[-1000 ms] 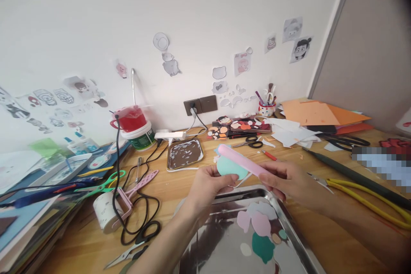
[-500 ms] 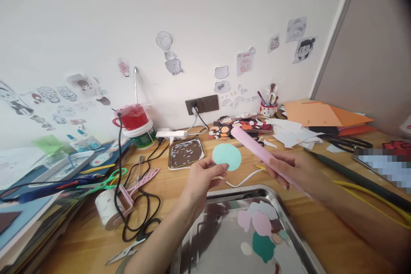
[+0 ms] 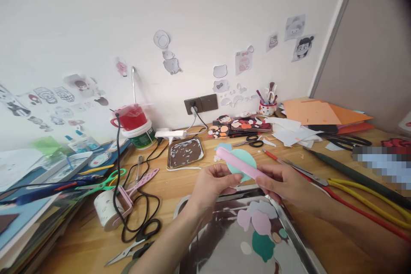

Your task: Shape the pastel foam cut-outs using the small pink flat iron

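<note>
My left hand (image 3: 213,182) pinches the lower edge of a thin mint-green disc (image 3: 246,156) between thumb and fingers. Closed around a long pink round-ended stick (image 3: 237,164), my right hand (image 3: 278,182) holds it slantwise. The stick crosses in front of the disc; whether the two touch I cannot tell. Both hands are above the far rim of a shiny metal tray (image 3: 221,239). In the tray lie flat cut-out shapes, among them a pink piece (image 3: 261,222), a dark green piece (image 3: 262,246) and a cream oval (image 3: 245,248).
Open scissors (image 3: 126,251) and black cables lie left of the tray, near a lint roller (image 3: 108,209). Behind are a small brown tray (image 3: 186,154), a power strip (image 3: 170,134) and black scissors (image 3: 253,140). Yellow-handled shears (image 3: 356,190) lie beside my right forearm.
My right hand has moved left, bringing the pink stick across the disc. The left hand with the disc has shifted right. Tools behind the right arm have come into view.
</note>
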Action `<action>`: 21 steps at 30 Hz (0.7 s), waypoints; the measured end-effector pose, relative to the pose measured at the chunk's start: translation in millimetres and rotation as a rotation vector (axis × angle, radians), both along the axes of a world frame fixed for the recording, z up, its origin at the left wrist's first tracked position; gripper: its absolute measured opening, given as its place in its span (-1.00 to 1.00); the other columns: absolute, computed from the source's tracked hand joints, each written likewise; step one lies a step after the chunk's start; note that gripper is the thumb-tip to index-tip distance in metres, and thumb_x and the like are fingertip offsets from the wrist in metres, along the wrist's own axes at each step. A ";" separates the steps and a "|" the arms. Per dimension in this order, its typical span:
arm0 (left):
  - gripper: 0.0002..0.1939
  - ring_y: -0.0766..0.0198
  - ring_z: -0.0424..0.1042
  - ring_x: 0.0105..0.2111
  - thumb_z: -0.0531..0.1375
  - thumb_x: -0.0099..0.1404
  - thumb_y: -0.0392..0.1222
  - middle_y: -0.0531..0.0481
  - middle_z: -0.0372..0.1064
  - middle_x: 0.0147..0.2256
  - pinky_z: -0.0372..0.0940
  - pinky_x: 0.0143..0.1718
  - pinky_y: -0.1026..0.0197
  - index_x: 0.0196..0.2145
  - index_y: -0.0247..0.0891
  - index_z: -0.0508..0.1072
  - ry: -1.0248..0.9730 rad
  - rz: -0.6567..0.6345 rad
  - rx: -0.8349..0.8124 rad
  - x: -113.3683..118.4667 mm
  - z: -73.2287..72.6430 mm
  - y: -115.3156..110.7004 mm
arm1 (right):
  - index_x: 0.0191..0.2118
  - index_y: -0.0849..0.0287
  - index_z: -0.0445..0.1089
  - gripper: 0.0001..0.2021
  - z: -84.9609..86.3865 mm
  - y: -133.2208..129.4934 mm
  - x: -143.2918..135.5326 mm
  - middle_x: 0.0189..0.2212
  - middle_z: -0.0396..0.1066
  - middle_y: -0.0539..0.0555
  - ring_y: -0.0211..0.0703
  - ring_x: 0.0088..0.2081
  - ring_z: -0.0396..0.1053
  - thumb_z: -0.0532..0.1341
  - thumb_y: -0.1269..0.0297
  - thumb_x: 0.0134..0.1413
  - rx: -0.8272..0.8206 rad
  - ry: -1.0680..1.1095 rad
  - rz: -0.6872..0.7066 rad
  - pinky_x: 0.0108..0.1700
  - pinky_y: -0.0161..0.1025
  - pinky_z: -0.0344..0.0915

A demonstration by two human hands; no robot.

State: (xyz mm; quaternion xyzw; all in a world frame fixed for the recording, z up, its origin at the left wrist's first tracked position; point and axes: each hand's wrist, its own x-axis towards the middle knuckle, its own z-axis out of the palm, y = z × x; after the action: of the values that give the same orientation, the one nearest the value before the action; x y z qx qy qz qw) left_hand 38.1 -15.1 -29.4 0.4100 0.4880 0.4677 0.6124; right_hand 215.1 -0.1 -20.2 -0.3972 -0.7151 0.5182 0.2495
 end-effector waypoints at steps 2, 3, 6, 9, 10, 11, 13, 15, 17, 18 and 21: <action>-0.79 0.41 0.26 -0.57 0.28 -0.18 -0.20 0.02 0.32 -0.59 0.16 -0.48 0.34 -0.58 -0.34 0.36 0.001 0.011 -0.003 0.5 -0.4 -0.4 | -0.46 0.18 0.23 -0.76 -0.1 -0.3 0.1 -0.71 0.10 -0.11 -0.38 -0.68 0.07 0.01 0.11 0.00 0.017 -0.023 -0.004 -0.63 -0.39 -0.03; -0.80 0.42 0.25 -0.58 0.28 -0.18 -0.20 0.03 0.31 -0.61 0.16 -0.48 0.34 -0.59 -0.34 0.35 0.003 0.023 -0.003 0.9 -0.2 -0.7 | -0.46 0.18 0.23 -0.75 -0.2 -0.5 0.1 -0.71 0.09 -0.12 -0.38 -0.68 0.07 0.00 0.10 0.01 0.024 -0.034 -0.008 -0.63 -0.39 -0.04; -0.80 0.44 0.23 -0.61 0.28 -0.19 -0.20 0.05 0.29 -0.63 0.15 -0.48 0.34 -0.62 -0.35 0.35 0.012 0.035 0.004 2.2 1.9 -2.1 | -0.49 0.17 0.21 -0.74 -0.5 -1.3 0.0 -0.68 0.11 -0.10 -0.38 -0.67 0.07 -0.01 0.09 0.01 0.046 -0.037 -0.022 -0.63 -0.38 -0.03; -0.80 0.44 0.22 -0.62 0.28 -0.20 -0.20 0.05 0.29 -0.63 0.13 -0.50 0.34 -0.63 -0.35 0.36 0.019 0.028 0.022 2.7 4.2 -3.2 | -0.48 0.16 0.21 -0.74 0.6 -1.9 -0.1 -0.64 0.14 -0.08 -0.37 -0.68 0.08 -0.01 0.08 0.00 0.046 -0.021 -0.027 -0.63 -0.38 -0.01; -0.80 0.44 0.21 -0.62 0.28 -0.19 -0.20 0.05 0.28 -0.63 0.13 -0.50 0.34 -0.63 -0.35 0.35 0.017 0.024 0.028 2.6 4.6 -3.3 | -0.47 0.16 0.22 -0.74 1.3 -2.0 0.0 -0.64 0.14 -0.08 -0.38 -0.68 0.08 0.00 0.08 -0.01 0.041 -0.020 -0.026 -0.64 -0.38 -0.01; -0.81 0.44 0.21 -0.62 0.28 -0.19 -0.20 0.05 0.28 -0.64 0.13 -0.50 0.34 -0.64 -0.35 0.35 0.015 0.020 0.033 2.4 4.7 -3.3 | -0.47 0.16 0.23 -0.75 2.0 -2.1 0.0 -0.64 0.15 -0.08 -0.38 -0.68 0.08 0.00 0.08 -0.01 0.037 -0.018 -0.026 -0.64 -0.38 -0.01; -0.81 0.44 0.21 -0.62 0.28 -0.19 -0.20 0.06 0.28 -0.64 0.12 -0.50 0.34 -0.64 -0.35 0.35 0.014 0.014 0.042 2.0 4.3 -3.2 | -0.48 0.15 0.23 -0.74 2.9 -2.2 0.0 -0.64 0.16 -0.07 -0.38 -0.68 0.09 0.00 0.07 -0.02 0.037 -0.015 -0.028 -0.64 -0.39 0.00; -0.81 0.44 0.20 -0.62 0.28 -0.18 -0.20 0.06 0.27 -0.64 0.11 -0.51 0.34 -0.64 -0.35 0.35 0.019 0.017 0.048 1.6 3.4 -3.0 | -0.48 0.15 0.24 -0.74 2.9 -2.2 0.1 -0.64 0.16 -0.07 -0.38 -0.68 0.08 0.00 0.08 -0.02 0.044 -0.013 -0.032 -0.64 -0.39 0.00; -0.81 0.44 0.19 -0.62 0.28 -0.18 -0.20 0.06 0.27 -0.63 0.11 -0.51 0.35 -0.62 -0.35 0.36 0.020 0.009 0.050 1.1 2.5 -2.9 | -0.48 0.16 0.24 -0.74 2.3 -1.9 0.1 -0.66 0.15 -0.08 -0.38 -0.68 0.07 0.00 0.09 -0.01 0.051 -0.011 -0.033 -0.64 -0.39 -0.01; -0.81 0.45 0.19 -0.61 0.28 -0.17 -0.20 0.06 0.27 -0.63 0.11 -0.51 0.35 -0.61 -0.35 0.36 0.018 -0.002 0.049 0.9 2.1 -2.8 | -0.48 0.16 0.24 -0.75 2.0 -1.6 0.2 -0.66 0.14 -0.08 -0.38 -0.68 0.07 0.00 0.09 -0.01 0.052 -0.009 -0.032 -0.64 -0.39 -0.02; -0.81 0.46 0.19 -0.61 0.27 -0.15 -0.21 0.06 0.27 -0.63 0.11 -0.51 0.36 -0.62 -0.35 0.34 0.012 -0.011 0.037 -0.4 1.5 -2.5 | -0.45 0.17 0.27 -0.75 2.4 0.0 0.9 -0.65 0.12 -0.09 -0.39 -0.68 0.06 0.01 0.11 0.00 0.043 0.008 -0.030 -0.64 -0.39 -0.01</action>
State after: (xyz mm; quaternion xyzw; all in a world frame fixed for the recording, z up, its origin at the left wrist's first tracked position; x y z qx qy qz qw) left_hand 37.7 -17.6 -27.9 0.4270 0.4807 0.4708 0.6042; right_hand 216.0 -0.1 -17.8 -0.4005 -0.7191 0.5003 0.2688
